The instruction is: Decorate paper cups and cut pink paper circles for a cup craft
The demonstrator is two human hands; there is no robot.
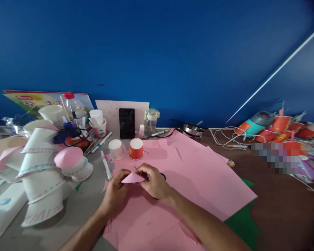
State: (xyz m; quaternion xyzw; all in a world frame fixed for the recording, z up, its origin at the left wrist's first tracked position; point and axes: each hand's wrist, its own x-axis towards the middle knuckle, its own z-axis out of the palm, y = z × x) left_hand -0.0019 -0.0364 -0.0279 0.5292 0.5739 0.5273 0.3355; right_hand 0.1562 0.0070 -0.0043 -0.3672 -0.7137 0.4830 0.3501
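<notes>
Both hands meet over a spread of pink paper sheets (199, 174) on the table. My left hand (116, 190) and my right hand (153, 181) pinch a small pink paper piece (132, 178) between their fingertips. Black scissor handles (162, 176) show partly behind my right hand. Just beyond the hands stand an upside-down red paper cup (136, 149) and an upside-down white paper cup (116, 149). A white marker (106, 164) lies to the left of the hands.
Decorated white paper cups (42, 184) and a pink-topped cup (73, 164) crowd the left. A black phone (127, 123), a small jar (151, 121) and a metal bowl (192, 129) stand by the blue wall. Red cups (279, 127) and white cables (225, 137) lie at right. Green paper (242, 223) shows under the pink.
</notes>
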